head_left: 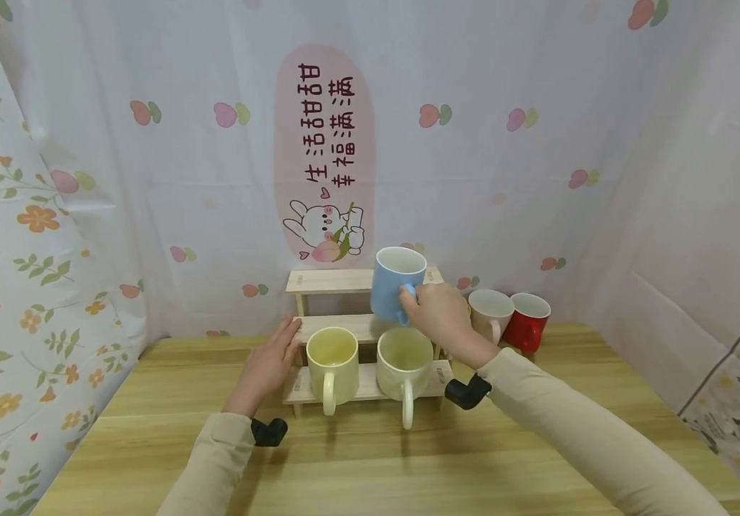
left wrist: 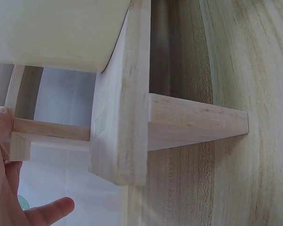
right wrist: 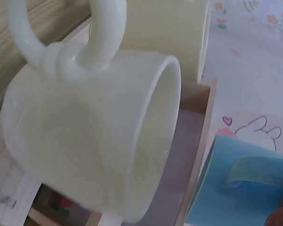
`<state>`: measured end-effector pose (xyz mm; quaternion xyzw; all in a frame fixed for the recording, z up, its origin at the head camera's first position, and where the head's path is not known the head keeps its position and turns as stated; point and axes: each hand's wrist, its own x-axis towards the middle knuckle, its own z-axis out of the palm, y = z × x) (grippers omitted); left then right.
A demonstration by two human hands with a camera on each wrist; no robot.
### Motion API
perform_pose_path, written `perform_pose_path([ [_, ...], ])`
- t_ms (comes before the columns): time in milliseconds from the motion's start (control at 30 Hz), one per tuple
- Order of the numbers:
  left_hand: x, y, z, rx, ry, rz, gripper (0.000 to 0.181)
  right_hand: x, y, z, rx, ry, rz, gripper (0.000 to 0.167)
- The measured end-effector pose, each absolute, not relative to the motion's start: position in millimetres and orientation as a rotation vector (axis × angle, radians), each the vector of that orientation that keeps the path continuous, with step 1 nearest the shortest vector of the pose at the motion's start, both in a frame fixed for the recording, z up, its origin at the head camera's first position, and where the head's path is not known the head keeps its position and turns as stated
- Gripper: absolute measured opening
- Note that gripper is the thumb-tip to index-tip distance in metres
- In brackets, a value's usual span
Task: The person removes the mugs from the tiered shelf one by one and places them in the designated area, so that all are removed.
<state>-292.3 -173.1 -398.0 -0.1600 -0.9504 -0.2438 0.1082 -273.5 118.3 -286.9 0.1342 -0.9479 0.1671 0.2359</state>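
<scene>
Keeping the blue mug (head_left: pixel 387 287) level and clear of the pale front mugs (head_left: pixel 392 374) is probably serving best, while the left hand (head_left: pixel 268 369), fingers outstretched, is resting on the rack (head_left: pixel 337 327), likely steadying it. The right hand (head_left: pixel 445 317) is pinching the mug's handle (right wrist: pixel 269 167); the body is hanging just left of those fingers.

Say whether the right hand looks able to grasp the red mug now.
Probably not as things stand: the right hand is holding the blue mug. Once free, it likely could: the red mug stands nearby, its near side uncovered.
</scene>
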Motion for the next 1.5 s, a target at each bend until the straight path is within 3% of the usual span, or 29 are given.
perform_pose_path([
  [767,-292,-172,-397,-0.463,-2.836,-0.732,0.049,-262,184,-288,0.233,-2.618,0.426,0.051],
  [1500,-293,-174,-397,-0.499,-2.834,-0.756,0.049,-247,234,-317,0.121,-2.680,0.379,0.054],
])
